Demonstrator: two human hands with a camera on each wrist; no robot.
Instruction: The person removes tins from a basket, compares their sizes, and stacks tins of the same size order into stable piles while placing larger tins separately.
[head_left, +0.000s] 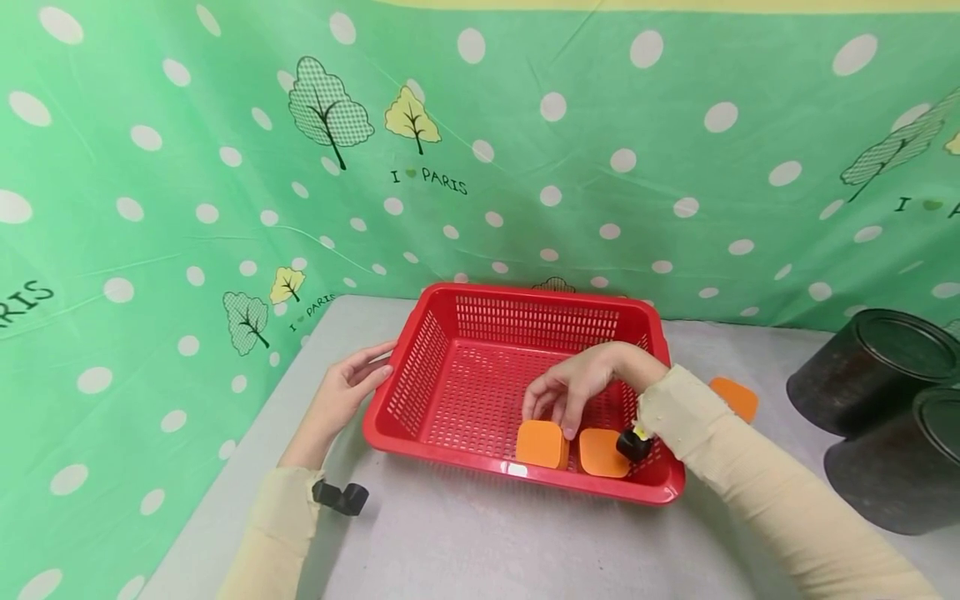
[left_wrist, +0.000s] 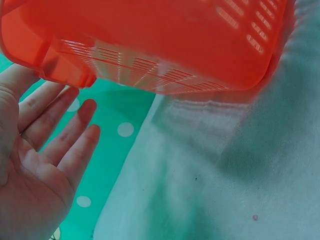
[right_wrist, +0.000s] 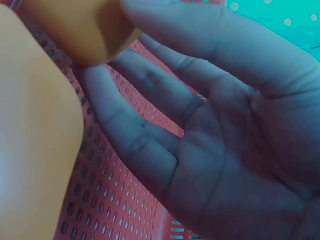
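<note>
A red perforated plastic basket (head_left: pixel 480 458) rests on the table. My right hand (head_left: pixel 577 387) reaches inside it and grips an orange rounded-square block (head_left: pixel 540 442) near the front wall, thumb on one side and fingers on the other. Right beside that stands a second orange block (head_left: pixel 600 452), which fills the left edge of the right wrist view. At the basket's left side is my left hand (head_left: pixel 343 400), its fingers loosely extended against the rim. From below, the left wrist view shows that palm with nothing in it.
Outside the basket, to its right, lies another orange piece (head_left: pixel 735 398), partly hidden by my right sleeve. Two dark cylindrical cans (head_left: pixel 840 375) stand on the grey table (head_left: pixel 450 542) at far right. A green dotted cloth (head_left: pixel 525 150) hangs behind and at left.
</note>
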